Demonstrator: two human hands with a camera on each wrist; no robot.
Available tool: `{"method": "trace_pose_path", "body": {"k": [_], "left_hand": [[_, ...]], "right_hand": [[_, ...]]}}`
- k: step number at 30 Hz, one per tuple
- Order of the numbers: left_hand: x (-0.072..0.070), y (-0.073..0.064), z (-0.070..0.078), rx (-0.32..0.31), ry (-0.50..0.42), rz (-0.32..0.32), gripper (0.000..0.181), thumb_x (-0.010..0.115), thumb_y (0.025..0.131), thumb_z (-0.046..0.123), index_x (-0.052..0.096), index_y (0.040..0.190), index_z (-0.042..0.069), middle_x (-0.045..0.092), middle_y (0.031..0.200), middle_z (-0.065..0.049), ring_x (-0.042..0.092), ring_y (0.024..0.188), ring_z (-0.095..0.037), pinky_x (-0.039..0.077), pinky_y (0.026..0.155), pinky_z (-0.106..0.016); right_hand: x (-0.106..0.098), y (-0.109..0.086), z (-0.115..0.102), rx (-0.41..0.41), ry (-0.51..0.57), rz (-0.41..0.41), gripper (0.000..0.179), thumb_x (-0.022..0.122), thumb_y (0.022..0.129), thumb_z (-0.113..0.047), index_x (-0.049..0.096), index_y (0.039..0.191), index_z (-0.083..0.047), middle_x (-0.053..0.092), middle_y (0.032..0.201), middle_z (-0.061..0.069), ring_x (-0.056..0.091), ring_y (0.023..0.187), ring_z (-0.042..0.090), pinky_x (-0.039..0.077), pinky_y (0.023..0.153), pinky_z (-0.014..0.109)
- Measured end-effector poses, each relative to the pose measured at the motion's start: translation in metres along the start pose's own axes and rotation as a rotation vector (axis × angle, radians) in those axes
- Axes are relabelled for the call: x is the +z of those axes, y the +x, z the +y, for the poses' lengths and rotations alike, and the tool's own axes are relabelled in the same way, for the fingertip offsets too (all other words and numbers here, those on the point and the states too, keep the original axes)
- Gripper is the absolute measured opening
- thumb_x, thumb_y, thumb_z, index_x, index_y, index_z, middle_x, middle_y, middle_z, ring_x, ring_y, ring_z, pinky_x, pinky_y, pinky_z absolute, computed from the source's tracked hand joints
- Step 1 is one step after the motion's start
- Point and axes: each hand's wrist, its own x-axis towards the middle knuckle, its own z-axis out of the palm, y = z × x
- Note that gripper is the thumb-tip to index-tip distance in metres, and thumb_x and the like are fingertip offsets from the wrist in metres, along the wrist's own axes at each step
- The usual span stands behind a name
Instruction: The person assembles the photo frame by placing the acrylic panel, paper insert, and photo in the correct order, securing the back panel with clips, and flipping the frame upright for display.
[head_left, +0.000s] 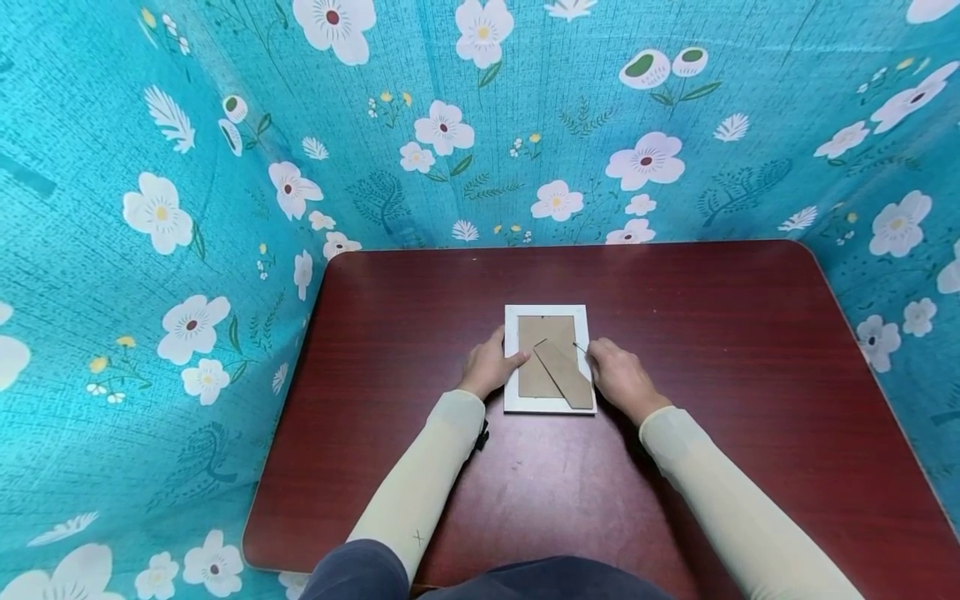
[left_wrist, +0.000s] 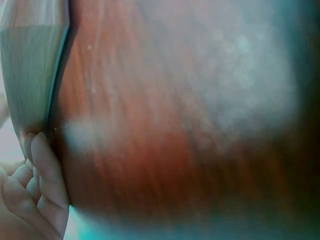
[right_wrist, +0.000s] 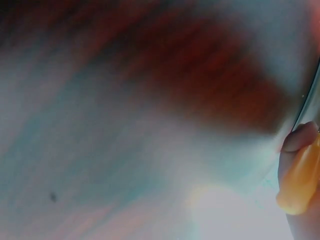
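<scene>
A white picture frame point(head_left: 512, 321) lies back side up on the table, its brown backing board point(head_left: 532, 379) and angled stand leg point(head_left: 573, 387) showing. My left hand point(head_left: 487, 365) grips the frame's left side, thumb over the backing. In the left wrist view, fingers of the left hand point(left_wrist: 42, 185) touch the frame's edge point(left_wrist: 32, 75). At the right side, my right hand point(head_left: 618, 375) holds a screwdriver point(right_wrist: 300, 182) by its yellow handle. Its thin dark shaft point(head_left: 581, 347) reaches over the frame's right border to the backing's edge. Most of the handle is hidden in the head view.
The dark red wooden table point(head_left: 405, 308) has rounded corners and stretches out on both sides of the frame. A blue flowered curtain point(head_left: 517, 108) hangs along its back, left and right edges. The person's body is at the near edge.
</scene>
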Motion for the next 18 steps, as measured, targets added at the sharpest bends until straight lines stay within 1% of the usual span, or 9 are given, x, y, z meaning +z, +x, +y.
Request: {"method": "trace_pose_path", "body": {"k": [6, 9, 12, 18], "left_hand": [[-0.0004, -0.0008, 0.0027, 0.006, 0.008, 0.005, 0.082, 0.062, 0.087, 0.061, 0.032, 0.153, 0.022, 0.061, 0.128, -0.011, 0.059, 0.107, -0.033, 0.045, 0.087, -0.045], [-0.0012, -0.0011, 0.0031, 0.004, 0.013, 0.003, 0.083, 0.062, 0.087, 0.061, 0.032, 0.153, 0.021, 0.059, 0.132, -0.011, 0.058, 0.112, -0.034, 0.044, 0.089, -0.045], [-0.0009, -0.0011, 0.0024, 0.004, 0.012, 0.002, 0.082, 0.062, 0.088, 0.060, 0.032, 0.153, 0.021, 0.057, 0.134, -0.011, 0.056, 0.115, -0.034, 0.044, 0.092, -0.046], [0.0002, -0.0015, 0.0012, 0.015, -0.017, 0.006, 0.080, 0.063, 0.088, 0.058, 0.034, 0.153, 0.021, 0.058, 0.133, -0.012, 0.056, 0.116, -0.034, 0.044, 0.093, -0.046]], "right_hand": [[-0.0017, -0.0001, -0.0003, -0.035, -0.024, 0.009, 0.016, 0.062, 0.088, -0.003, 0.050, 0.078, -0.007, 0.047, 0.076, 0.006, 0.051, 0.060, 0.034, 0.042, 0.051, 0.050], [-0.0019, 0.0004, -0.0003, -0.045, -0.034, 0.013, 0.016, 0.062, 0.088, -0.002, 0.050, 0.078, -0.007, 0.047, 0.075, 0.006, 0.051, 0.059, 0.034, 0.042, 0.050, 0.050], [-0.0017, 0.0005, -0.0003, -0.043, -0.042, 0.007, 0.015, 0.060, 0.088, -0.002, 0.049, 0.079, -0.007, 0.046, 0.075, 0.005, 0.050, 0.058, 0.033, 0.043, 0.050, 0.049], [-0.0031, 0.0024, -0.0019, -0.044, -0.051, -0.021, 0.014, 0.061, 0.086, 0.000, 0.051, 0.080, -0.006, 0.048, 0.075, 0.006, 0.052, 0.057, 0.034, 0.044, 0.051, 0.050]]}}
